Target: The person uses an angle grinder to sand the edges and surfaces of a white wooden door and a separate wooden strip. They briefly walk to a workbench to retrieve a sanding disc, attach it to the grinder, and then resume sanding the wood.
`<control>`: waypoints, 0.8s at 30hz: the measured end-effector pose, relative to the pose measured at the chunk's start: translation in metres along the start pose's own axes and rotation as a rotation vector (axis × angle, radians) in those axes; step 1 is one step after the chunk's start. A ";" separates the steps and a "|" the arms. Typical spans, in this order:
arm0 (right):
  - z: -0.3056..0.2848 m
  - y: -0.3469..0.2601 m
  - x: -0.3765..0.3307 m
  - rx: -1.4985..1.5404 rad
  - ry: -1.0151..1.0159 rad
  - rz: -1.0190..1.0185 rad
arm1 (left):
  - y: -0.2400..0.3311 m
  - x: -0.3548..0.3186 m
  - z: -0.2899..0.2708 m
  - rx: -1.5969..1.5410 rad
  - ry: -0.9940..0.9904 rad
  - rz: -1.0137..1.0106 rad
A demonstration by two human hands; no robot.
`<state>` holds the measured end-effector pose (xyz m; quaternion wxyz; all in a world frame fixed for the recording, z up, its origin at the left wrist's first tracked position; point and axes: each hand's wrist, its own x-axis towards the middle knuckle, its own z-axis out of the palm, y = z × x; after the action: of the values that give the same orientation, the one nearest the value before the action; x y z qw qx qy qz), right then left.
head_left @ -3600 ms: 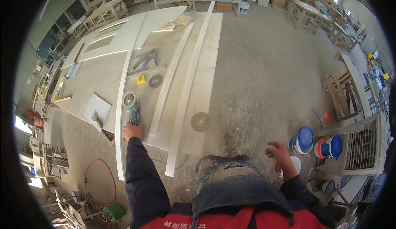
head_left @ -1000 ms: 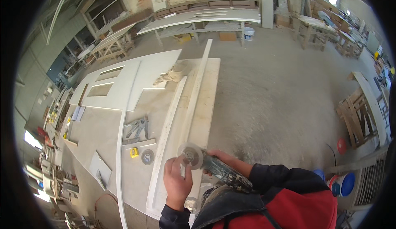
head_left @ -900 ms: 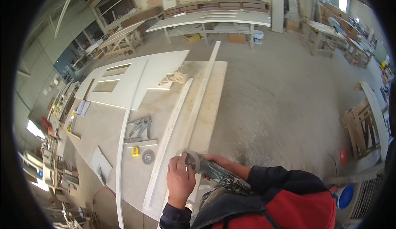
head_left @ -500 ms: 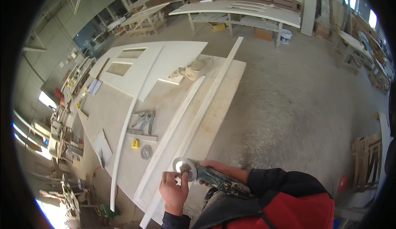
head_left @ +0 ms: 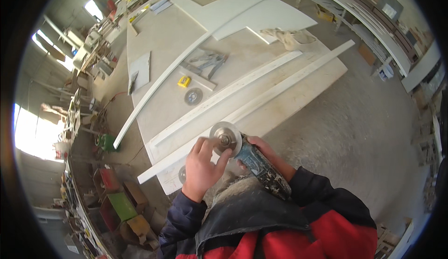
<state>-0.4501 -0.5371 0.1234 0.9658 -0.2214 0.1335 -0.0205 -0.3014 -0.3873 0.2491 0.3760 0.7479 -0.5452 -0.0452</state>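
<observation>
Across the upper frame, a broad dusty work table [head_left: 163,35] with long white trim strips [head_left: 261,96], a loose grinding disc [head_left: 193,96] and a small yellow tape measure [head_left: 184,81]. Below its near edge, an angle grinder [head_left: 259,165] wrapped in the right hand [head_left: 263,152], fingers closed round the body. On its round silver disc [head_left: 226,138], left hand [head_left: 201,168] fingertips pinching at the centre.
</observation>
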 end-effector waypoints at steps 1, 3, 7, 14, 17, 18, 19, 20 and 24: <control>0.008 0.001 0.004 0.010 0.045 -0.005 | 0.000 0.002 -0.003 0.008 0.019 -0.027; 0.012 0.006 0.012 -0.014 0.042 0.025 | -0.014 0.000 -0.007 0.002 -0.003 -0.009; 0.020 0.005 0.030 0.004 0.012 0.056 | -0.032 0.000 -0.019 -0.075 0.035 -0.047; 0.041 0.012 0.044 -0.069 0.045 -0.002 | -0.091 -0.024 -0.044 -1.057 0.259 -0.692; 0.037 0.018 0.049 -0.140 0.027 0.005 | -0.113 -0.043 -0.043 -1.183 -0.143 -0.906; 0.045 0.023 0.053 -0.150 0.040 0.013 | -0.114 -0.050 -0.037 -1.310 -0.169 -0.895; 0.053 0.026 0.053 -0.161 0.057 0.014 | -0.114 -0.052 -0.033 -1.382 -0.161 -0.892; 0.059 0.029 0.054 -0.173 0.074 0.014 | -0.116 -0.054 -0.034 -1.454 -0.153 -0.888; 0.051 0.028 0.044 -0.207 0.146 -0.034 | -0.134 -0.039 -0.042 -1.510 -0.064 -0.964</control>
<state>-0.3949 -0.4949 0.1441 0.9250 -0.3201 0.2011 -0.0393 -0.1924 -0.3161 0.1832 0.6928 0.4472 -0.0069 -0.5656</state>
